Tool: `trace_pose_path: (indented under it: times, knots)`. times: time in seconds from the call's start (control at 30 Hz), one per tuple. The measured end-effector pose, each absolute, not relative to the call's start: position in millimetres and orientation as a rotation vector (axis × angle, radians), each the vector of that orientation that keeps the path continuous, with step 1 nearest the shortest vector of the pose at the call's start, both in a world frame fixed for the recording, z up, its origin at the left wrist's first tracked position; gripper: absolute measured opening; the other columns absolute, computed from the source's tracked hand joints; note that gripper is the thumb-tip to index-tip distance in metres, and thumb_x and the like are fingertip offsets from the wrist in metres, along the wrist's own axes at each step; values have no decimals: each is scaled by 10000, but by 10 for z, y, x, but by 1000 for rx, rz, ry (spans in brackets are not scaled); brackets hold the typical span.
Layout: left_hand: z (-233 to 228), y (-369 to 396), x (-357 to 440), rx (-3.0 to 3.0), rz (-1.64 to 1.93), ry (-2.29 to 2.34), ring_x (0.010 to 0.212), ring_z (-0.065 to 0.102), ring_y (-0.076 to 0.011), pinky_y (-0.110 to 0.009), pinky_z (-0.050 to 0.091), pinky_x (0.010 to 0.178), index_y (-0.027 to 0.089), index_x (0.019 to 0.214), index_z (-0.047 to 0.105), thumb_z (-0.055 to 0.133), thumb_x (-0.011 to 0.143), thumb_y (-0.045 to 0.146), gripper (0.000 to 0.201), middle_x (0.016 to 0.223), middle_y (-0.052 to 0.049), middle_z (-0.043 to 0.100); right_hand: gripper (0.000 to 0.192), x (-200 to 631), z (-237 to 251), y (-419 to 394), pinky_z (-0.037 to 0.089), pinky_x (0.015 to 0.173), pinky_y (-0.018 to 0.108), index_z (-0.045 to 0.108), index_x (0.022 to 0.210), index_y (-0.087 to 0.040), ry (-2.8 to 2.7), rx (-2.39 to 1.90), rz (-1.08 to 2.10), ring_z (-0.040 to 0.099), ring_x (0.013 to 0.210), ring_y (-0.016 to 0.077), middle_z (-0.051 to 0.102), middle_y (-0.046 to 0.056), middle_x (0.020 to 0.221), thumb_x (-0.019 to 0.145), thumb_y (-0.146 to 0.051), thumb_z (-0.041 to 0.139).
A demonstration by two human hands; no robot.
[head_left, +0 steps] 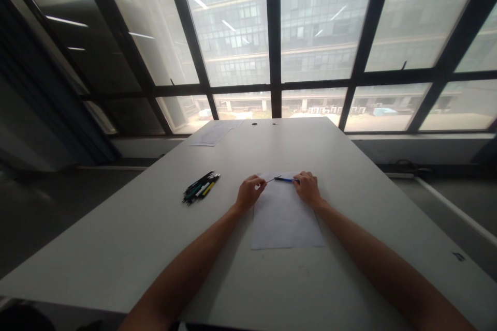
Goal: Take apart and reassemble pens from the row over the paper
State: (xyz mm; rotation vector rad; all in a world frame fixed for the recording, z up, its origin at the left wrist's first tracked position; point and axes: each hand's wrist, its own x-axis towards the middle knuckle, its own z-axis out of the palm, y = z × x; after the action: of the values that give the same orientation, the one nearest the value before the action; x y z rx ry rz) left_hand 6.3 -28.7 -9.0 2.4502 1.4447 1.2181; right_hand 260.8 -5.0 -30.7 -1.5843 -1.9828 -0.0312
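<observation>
My left hand (pixel 250 191) is closed in a pinch on a thin dark rod (pixel 271 180), too small to name surely; it points right toward a pen. My right hand (pixel 308 187) has its fingers on the rear part of that blue and black pen (pixel 286 179), which lies nearly level with its dark end to the left. Whether the rod's tip touches the pen, I cannot tell. Both hands are over the upper part of a white sheet of paper (pixel 286 222) on the white table.
Left of my hands, several pens and markers (pixel 200 187) lie in a bunch on the white table (pixel 155 232). Printed sheets (pixel 212 133) rest at its far left corner. A small dark mark (pixel 458 256) is near the right edge. Tall windows (pixel 233 26) stand beyond the table.
</observation>
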Motion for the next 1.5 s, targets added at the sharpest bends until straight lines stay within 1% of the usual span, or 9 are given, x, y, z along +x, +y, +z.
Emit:
trace_pose_path:
  times: [0.13, 0.27, 0.5, 0.83, 1.13, 1.27, 1.5]
  knots:
    - [-83, -293, 73, 2450, 1207, 1453, 763, 598, -147, -250, 458, 720, 205, 833, 717, 598, 893, 273, 149, 801, -24, 642, 107, 2607, -314, -24, 333, 840, 350, 713, 922, -209, -2002, -1583, -10, 519, 1026, 246, 661, 88, 1004, 890, -267, 630]
    - [-66, -290, 51, 2438, 1246, 1507, 765, 593, -149, -255, 454, 736, 203, 822, 710, 590, 898, 281, 161, 804, -25, 643, 120, 2611, -329, -6, 332, 816, 336, 689, 877, -194, -1951, -1561, -33, 532, 989, 241, 665, 93, 968, 918, -243, 587]
    - [-61, -209, -105, 2392, 1275, 1679, 745, 586, -152, -262, 443, 734, 204, 808, 709, 604, 882, 274, 146, 788, -22, 643, 162, 2637, -339, 17, 345, 782, 301, 631, 897, -197, -1808, -1459, 25, 569, 883, 213, 678, 63, 898, 959, -213, 482]
    - [-63, -206, -102, 2439, 1197, 1696, 758, 588, -156, -262, 437, 727, 207, 802, 710, 601, 888, 277, 156, 794, -20, 648, 174, 2650, -340, 22, 349, 797, 296, 637, 882, -198, -1805, -1422, 44, 574, 900, 212, 691, 64, 914, 948, -212, 477]
    - [-18, -224, -138, 2568, 1069, 1701, 804, 597, -161, -262, 442, 742, 217, 856, 718, 565, 922, 293, 183, 847, -35, 656, 166, 2651, -274, -35, 334, 800, 297, 644, 907, -196, -1887, -1420, -3, 556, 925, 210, 681, 64, 926, 950, -203, 484]
    - [-38, -183, -183, 2592, 1056, 1657, 821, 602, -161, -263, 451, 757, 222, 869, 723, 566, 925, 294, 181, 861, -35, 652, 156, 2634, -249, -67, 332, 818, 302, 651, 910, -200, -1964, -1384, -37, 550, 940, 210, 677, 63, 925, 950, -203, 500]
    - [-25, -233, -90, 2569, 1066, 1404, 813, 615, -156, -267, 474, 778, 217, 889, 727, 556, 933, 312, 201, 876, -41, 647, 145, 2554, -202, -143, 344, 839, 310, 654, 933, -214, -2067, -1273, -8, 556, 942, 204, 679, 57, 947, 958, -217, 511]
